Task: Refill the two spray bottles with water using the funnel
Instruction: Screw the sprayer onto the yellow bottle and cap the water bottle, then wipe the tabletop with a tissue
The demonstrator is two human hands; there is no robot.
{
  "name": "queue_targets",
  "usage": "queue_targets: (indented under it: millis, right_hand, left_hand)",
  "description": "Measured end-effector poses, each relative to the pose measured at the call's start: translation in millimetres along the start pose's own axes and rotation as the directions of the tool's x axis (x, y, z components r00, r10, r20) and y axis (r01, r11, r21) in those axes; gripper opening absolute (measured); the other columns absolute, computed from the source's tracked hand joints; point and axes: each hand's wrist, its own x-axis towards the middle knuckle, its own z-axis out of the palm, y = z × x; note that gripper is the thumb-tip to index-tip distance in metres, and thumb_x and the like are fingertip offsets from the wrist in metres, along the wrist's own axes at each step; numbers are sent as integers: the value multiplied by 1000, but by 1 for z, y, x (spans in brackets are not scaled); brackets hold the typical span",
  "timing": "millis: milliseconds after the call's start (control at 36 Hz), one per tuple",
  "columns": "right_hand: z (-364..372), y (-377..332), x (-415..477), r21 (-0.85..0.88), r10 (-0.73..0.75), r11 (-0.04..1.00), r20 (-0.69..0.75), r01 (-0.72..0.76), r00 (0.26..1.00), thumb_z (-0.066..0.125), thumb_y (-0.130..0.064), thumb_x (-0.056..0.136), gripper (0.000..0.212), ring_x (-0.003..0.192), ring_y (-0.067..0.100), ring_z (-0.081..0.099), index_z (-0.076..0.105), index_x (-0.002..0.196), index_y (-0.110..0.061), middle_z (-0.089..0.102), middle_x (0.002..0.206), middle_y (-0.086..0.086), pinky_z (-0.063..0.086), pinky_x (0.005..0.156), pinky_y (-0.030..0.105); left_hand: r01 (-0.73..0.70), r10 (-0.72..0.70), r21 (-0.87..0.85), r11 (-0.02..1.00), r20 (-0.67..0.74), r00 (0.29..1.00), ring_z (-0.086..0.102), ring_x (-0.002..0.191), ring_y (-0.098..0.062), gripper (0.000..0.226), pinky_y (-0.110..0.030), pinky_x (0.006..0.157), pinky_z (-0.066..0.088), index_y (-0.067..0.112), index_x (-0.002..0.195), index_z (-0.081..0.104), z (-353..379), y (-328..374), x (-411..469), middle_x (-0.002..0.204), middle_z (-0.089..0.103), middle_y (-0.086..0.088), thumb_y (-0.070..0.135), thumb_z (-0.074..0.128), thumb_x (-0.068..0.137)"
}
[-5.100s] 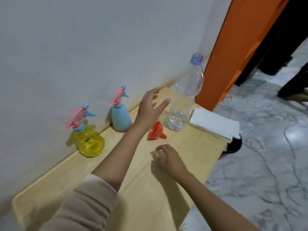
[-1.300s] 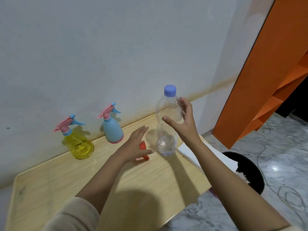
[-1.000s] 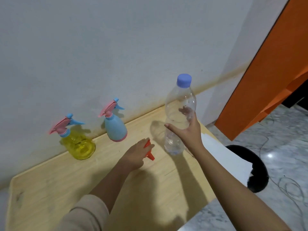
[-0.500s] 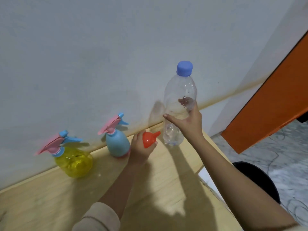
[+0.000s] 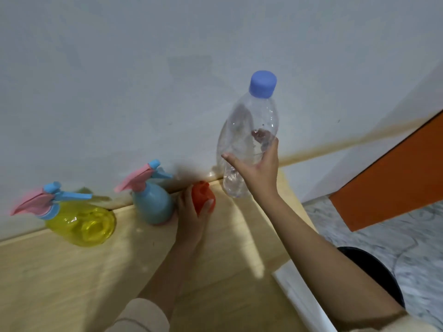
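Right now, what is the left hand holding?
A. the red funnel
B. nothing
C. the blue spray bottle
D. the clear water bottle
A: the left hand is closed around the red funnel, beside the blue spray bottle; the water bottle is in the right hand.

Surface: wooden table [image 5: 72, 279] standing against wall.
Far left: yellow spray bottle [image 5: 81, 224] resting.
Far centre: blue spray bottle [image 5: 152, 204] standing.

Evenly, softly lit. Motion-blurred on the yellow spray bottle [image 5: 81, 221]. Soft shadows across the table [image 5: 72, 283]; wide-angle bending at edges.
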Motion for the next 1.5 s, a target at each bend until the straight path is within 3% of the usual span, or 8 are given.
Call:
queue_targets:
  millis: [361,528,722,833,1000,1167,1333,1500]
  right_hand:
    - [-19,16,-1,-77,55,996,305,-32,951,82,-39,64,96,125,2,31,24,140,-25,30,133,-6,26,96,1]
    - [-35,13,-10,-147,126,986,317,-83,940,84,-37,65,113,142,13,17,11,148,-14,14,151,3,20,114,25]
    - [-86,22,-65,-220,142,970,163,-104,976,68,-25,85,47,119,10,49,52,127,-12,52,129,1,39,102,26]
    - [-125,34,-123,-287,144,950,63,-121,988,63,-14,88,24,108,11,58,64,112,-12,64,113,-3,47,94,29]
    - [-167,51,-210,-451,229,868,-4,-206,973,59,-11,89,23,111,16,58,66,111,-9,66,117,4,39,91,19]
    - [-180,61,-244,-645,253,748,66,-153,965,63,-7,84,22,107,32,57,65,102,7,66,110,19,42,93,38]
    - [-181,70,-245,-661,238,740,87,-122,967,72,-21,81,27,110,23,58,71,102,-6,66,116,8,37,92,23]
    - [-182,71,-248,-599,246,780,24,-183,969,66,-9,83,11,109,23,58,73,89,-3,66,114,9,33,87,13]
  left_hand:
    - [72,-66,114,991,-57,996,33,127,-33,64,-39,112,25,10,140,36,9,-1,-3,136,29,-19,38,61,88]
    - [99,-94,102,990,-50,994,39,122,-31,64,-34,106,29,6,135,41,2,5,1,134,34,-18,28,69,82]
    - [10,-9,143,990,-12,1000,44,119,-37,50,-50,101,37,2,129,42,-10,-2,-42,131,44,-20,26,58,89]
    - [-57,55,218,974,14,998,28,139,-25,53,-36,115,23,7,145,31,-27,-26,-109,151,30,-12,25,46,98]
    - [-87,74,377,922,51,996,23,143,-28,53,-40,118,19,-1,143,33,-54,-70,-177,152,30,-17,19,48,97]
    - [-163,143,482,861,78,987,32,138,-38,49,-48,115,19,-9,134,44,-59,-90,-213,146,38,-24,18,50,94]
    - [-181,172,533,827,67,983,35,137,-36,68,-48,113,22,-6,134,46,-58,-100,-229,146,39,-22,41,27,89]
    - [-163,162,542,824,51,986,36,136,-36,69,-48,112,24,-5,133,48,-56,-99,-228,145,40,-22,43,25,89]
